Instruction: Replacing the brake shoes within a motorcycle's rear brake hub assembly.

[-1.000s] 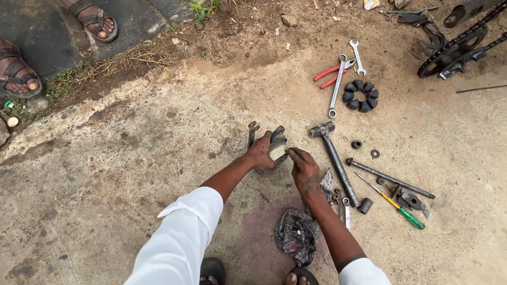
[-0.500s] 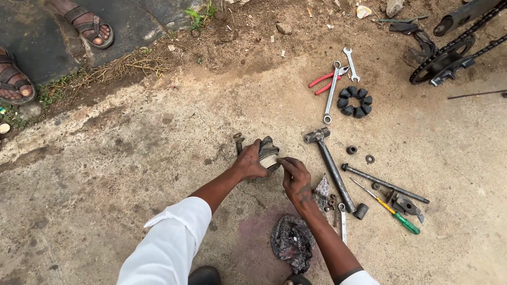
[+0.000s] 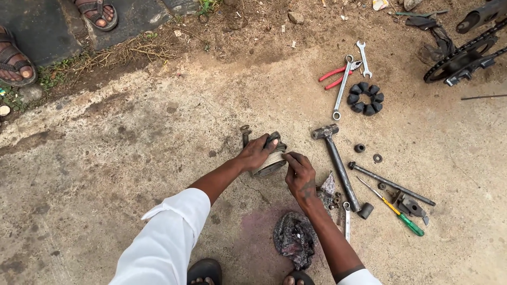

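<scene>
**A:** Start at the left. What is over there?

**B:** Two sandalled feet (image 3: 16, 55) of another person stand on the dark paving at the top-left corner, well apart from the work. Below them lies bare, stained concrete ground (image 3: 105, 174). The person's left arm in a white sleeve (image 3: 166, 240) comes up from the bottom edge.

**A:** And the left hand?

**B:** The left hand (image 3: 257, 153) is closed over the top of a round metal part (image 3: 270, 161), a short cylinder resting on the concrete, tipped so its open rim faces the person. I judge that the grip from above is there to steady it. A small bent metal piece (image 3: 245, 134) lies just beside it, on the far side.

**A:** The right hand?

**B:** The right hand (image 3: 299, 177) touches the near rim of the same part, fingers curled narrow; whether they pinch something small I cannot tell. So both hands meet on that part, at the middle of the view.

**A:** What is near it?

**B:** A dark oily rag (image 3: 294, 238) lies by the person's feet at the bottom. To the right a hammer (image 3: 338, 163) lies with its head away from the person, then a long steel rod (image 3: 391, 183) and a green-handled screwdriver (image 3: 393, 207), all within likely reach of the right arm.

**A:** Farther out?

**B:** Red-handled pliers (image 3: 332, 75), a long spanner (image 3: 343, 87) and a ring of black rubber blocks (image 3: 365, 98) lie beyond. A chain and sprocket (image 3: 459, 58) sits at the top right.
</scene>
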